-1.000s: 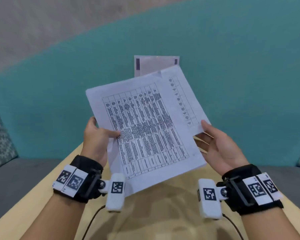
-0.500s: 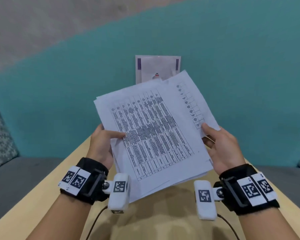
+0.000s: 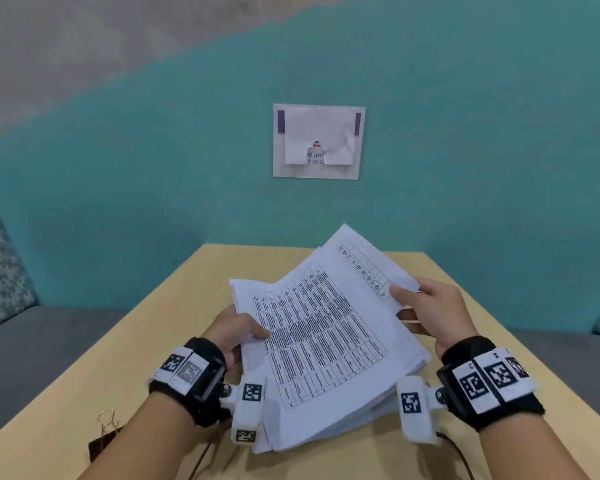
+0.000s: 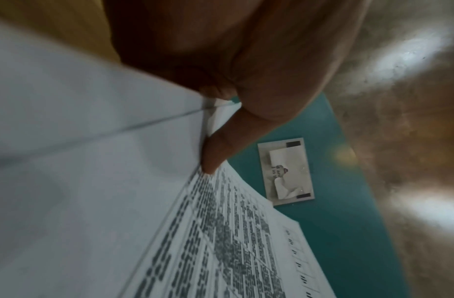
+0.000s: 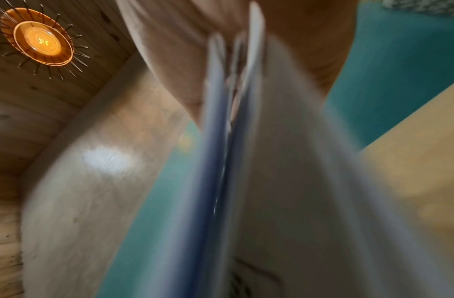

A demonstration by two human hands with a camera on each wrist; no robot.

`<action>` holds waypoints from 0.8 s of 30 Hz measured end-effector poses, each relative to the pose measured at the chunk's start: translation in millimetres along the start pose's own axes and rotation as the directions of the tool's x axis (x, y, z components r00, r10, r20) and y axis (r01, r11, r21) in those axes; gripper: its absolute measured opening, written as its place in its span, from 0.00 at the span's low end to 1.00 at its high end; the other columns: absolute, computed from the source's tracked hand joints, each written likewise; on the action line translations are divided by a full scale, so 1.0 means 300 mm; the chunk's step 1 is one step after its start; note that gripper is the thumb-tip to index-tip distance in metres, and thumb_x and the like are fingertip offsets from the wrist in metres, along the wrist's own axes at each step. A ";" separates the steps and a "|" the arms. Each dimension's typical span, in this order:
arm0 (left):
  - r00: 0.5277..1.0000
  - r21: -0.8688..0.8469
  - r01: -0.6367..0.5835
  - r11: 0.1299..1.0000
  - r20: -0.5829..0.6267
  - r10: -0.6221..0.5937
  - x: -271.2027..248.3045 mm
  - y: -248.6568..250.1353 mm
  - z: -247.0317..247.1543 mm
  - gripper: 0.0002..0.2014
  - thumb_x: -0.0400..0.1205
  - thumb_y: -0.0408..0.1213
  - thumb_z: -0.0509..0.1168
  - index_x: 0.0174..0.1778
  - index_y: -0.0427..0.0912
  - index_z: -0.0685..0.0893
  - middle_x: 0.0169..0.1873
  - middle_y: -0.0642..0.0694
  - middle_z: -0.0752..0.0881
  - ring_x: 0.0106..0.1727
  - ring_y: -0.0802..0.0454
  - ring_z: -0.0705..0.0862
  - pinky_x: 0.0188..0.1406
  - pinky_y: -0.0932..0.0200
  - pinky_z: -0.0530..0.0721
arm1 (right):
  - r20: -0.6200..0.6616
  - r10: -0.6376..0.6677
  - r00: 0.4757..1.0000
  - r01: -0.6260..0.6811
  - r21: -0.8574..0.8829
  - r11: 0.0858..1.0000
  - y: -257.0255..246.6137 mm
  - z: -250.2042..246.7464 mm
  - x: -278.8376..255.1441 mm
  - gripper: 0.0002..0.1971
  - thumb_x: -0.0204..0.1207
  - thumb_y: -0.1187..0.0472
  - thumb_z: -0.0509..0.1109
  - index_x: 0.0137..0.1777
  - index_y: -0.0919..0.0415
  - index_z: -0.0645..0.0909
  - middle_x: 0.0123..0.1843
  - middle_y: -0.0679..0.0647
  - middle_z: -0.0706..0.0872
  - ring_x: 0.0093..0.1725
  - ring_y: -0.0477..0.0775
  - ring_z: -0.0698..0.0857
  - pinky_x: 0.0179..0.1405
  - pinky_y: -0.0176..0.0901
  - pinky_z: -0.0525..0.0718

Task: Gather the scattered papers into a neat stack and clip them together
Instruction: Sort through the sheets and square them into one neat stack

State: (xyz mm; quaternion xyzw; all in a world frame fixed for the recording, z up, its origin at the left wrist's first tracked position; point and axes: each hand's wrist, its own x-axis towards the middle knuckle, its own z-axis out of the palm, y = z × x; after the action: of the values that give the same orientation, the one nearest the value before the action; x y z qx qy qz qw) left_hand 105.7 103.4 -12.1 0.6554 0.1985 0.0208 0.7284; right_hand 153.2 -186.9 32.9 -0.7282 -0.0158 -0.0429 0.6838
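A bundle of white papers (image 3: 326, 344) printed with tables is held over the wooden table (image 3: 146, 341), its sheets fanned and uneven, one corner sticking out at the top right. My left hand (image 3: 236, 332) grips the bundle's left edge, thumb on the top sheet; the left wrist view shows the thumb (image 4: 218, 153) pressed on the papers (image 4: 221, 242). My right hand (image 3: 426, 306) pinches the right edge, thumb on top. In the right wrist view the papers (image 5: 221, 161) are a blur seen edge-on. A black binder clip (image 3: 104, 438) lies on the table near the lower left.
A teal wall (image 3: 153, 168) stands behind the table, with a taped-up paper notice (image 3: 318, 142) on it. Grey seat cushions (image 3: 32, 341) flank the table on both sides. Cables (image 3: 201, 459) run from the wrist cameras across the near table.
Both hands have lowered the papers toward the table, and the bundle now tilts flatter. The view has tipped down, bringing the tabletop and the binder clip into sight.
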 end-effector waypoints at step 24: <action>0.995 0.155 0.089 0.984 -0.063 -0.080 0.057 -0.065 -0.034 0.16 0.73 0.23 0.73 0.57 0.32 0.87 0.51 0.31 0.93 0.49 0.32 0.92 0.53 0.37 0.91 | -0.489 -0.520 0.700 0.581 -0.035 0.813 -0.119 -0.085 0.030 0.09 0.81 0.55 0.68 0.39 0.48 0.79 0.40 0.55 0.84 0.37 0.52 0.81 0.33 0.43 0.83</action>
State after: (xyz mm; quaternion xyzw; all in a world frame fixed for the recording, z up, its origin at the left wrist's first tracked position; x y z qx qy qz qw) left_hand 113.6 115.4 -35.9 0.7013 0.2478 -0.0075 0.6684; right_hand 158.1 -210.3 70.7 -0.6128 -0.0668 -0.4223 0.6646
